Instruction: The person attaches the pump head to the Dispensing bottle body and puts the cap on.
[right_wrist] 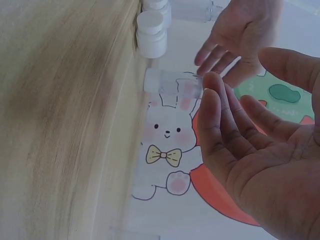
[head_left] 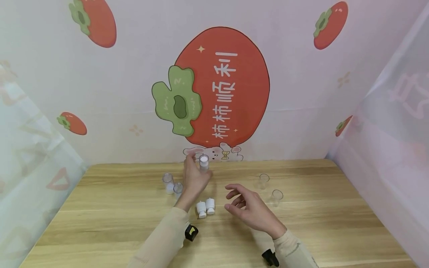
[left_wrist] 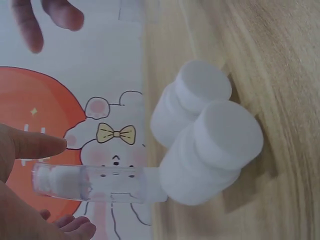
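Observation:
A clear cylinder [head_left: 204,163] with a white base and a white piece inside its upper end stands upright near the back wall. My left hand [head_left: 197,179] is beside it, thumb and fingers spread around it. A gap shows between thumb and cylinder [left_wrist: 112,184] in the left wrist view. My right hand [head_left: 251,209] hovers to the right, palm turned inward, fingers loosely bent and holding nothing. Between the hands stand two small white bottles [head_left: 206,207], side by side. In the left wrist view these white bottles [left_wrist: 200,160] overlap, their wide round caps showing.
Left of my left forearm stand two more clear cylinders, one [head_left: 168,182] with white at its bottom, the other [head_left: 178,188] partly hidden by the arm. Two clear open cups [head_left: 264,179] [head_left: 277,196] are at the right. A printed cloth wall [head_left: 127,82] borders the wooden table [head_left: 100,208].

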### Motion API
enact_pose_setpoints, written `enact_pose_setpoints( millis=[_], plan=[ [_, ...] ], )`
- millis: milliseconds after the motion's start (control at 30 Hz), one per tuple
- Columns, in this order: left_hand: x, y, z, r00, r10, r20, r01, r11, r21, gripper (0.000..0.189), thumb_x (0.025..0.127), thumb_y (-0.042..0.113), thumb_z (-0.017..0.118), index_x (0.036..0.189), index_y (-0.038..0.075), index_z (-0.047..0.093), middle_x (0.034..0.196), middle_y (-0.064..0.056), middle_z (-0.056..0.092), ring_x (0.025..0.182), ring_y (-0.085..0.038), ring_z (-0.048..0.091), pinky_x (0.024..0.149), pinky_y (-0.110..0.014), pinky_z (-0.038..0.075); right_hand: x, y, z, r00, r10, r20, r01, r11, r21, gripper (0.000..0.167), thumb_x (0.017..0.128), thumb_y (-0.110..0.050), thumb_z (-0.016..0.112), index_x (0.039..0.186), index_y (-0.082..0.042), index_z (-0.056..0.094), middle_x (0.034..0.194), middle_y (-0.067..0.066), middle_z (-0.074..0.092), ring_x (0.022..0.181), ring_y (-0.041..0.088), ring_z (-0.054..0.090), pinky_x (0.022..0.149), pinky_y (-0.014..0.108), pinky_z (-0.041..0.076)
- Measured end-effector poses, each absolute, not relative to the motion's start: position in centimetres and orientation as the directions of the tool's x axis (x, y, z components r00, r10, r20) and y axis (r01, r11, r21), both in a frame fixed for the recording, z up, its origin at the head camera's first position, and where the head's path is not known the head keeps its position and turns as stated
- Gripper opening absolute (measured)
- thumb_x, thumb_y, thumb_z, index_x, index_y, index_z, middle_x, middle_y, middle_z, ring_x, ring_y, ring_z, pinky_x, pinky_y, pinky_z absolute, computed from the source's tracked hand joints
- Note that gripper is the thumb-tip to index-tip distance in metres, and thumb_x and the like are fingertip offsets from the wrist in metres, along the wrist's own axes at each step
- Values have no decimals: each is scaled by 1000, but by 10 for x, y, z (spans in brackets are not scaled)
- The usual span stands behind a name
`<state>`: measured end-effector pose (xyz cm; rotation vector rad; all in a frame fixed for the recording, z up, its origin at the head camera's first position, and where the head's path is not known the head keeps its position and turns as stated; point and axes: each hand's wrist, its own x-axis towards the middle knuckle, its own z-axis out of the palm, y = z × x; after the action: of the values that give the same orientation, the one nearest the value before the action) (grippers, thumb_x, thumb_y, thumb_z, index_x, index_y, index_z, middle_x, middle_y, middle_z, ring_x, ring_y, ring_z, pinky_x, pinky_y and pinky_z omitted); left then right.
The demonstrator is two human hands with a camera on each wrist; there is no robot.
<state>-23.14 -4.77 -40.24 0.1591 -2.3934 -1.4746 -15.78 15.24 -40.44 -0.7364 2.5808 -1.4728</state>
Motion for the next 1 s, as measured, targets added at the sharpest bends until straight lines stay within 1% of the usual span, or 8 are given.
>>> enact_pose_setpoints(
  millis=[133, 233, 367, 500, 700, 933, 1000],
  plan=[
    [-225, -52, -395, -933, -220, 286, 157, 467, 870, 80, 74, 0, 81, 143, -1, 40, 139, -25, 47, 129, -42, 48, 106, -56, 41, -158, 153, -405, -884, -439, 160, -364, 431, -826, 42, 95, -17, 72, 134, -11, 58, 111, 0, 66, 88, 13, 67, 81, 30, 55],
    [-218, -57, -388, -931, -188, 313, 191, 479, 857, 80, 76, 2, 82, 144, 2, 40, 139, -24, 48, 129, -40, 48, 104, -56, 42, -159, 154, -405, -883, -441, 160, -365, 433, -824, 40, 95, -16, 72, 133, -11, 59, 111, 0, 66, 87, 13, 67, 81, 30, 55],
    [-209, -64, -382, -928, -149, 342, 226, 504, 834, 80, 79, 7, 84, 146, 1, 40, 141, -22, 48, 131, -39, 47, 105, -56, 42, -159, 153, -407, -883, -442, 159, -367, 439, -820, 38, 95, -16, 72, 131, -10, 60, 110, -1, 67, 87, 12, 67, 81, 30, 55],
    [-201, -74, -378, -917, -125, 380, 265, 521, 811, 76, 81, 6, 83, 144, -2, 42, 140, -23, 50, 132, -39, 47, 107, -53, 41, -160, 152, -408, -880, -450, 152, -366, 437, -822, 36, 95, -16, 71, 129, -10, 62, 109, 1, 67, 88, 13, 67, 80, 30, 55],
    [-189, -89, -377, -922, -134, 364, 255, 498, 829, 74, 82, 7, 82, 144, -3, 44, 138, -22, 53, 129, -38, 49, 107, -52, 40, -161, 148, -409, -877, -462, 131, -359, 449, -818, 32, 95, -16, 71, 126, -10, 64, 107, 2, 67, 87, 14, 67, 79, 30, 55],
    [-178, -107, -387, -928, -174, 329, 211, 483, 850, 73, 81, 8, 82, 142, -4, 45, 135, -22, 55, 127, -40, 51, 107, -53, 40, -163, 142, -411, -870, -477, 122, -364, 456, -812, 31, 95, -16, 72, 123, -4, 65, 107, 13, 67, 86, 19, 67, 76, 28, 55],
    [-175, -111, -391, -928, -183, 323, 201, 485, 851, 73, 81, 9, 83, 142, -4, 45, 133, -23, 56, 126, -40, 52, 106, -53, 41, -164, 140, -412, -873, -473, 120, -362, 464, -808, 32, 94, -15, 73, 123, -3, 65, 107, 14, 67, 86, 19, 67, 75, 28, 55]
  ],
)
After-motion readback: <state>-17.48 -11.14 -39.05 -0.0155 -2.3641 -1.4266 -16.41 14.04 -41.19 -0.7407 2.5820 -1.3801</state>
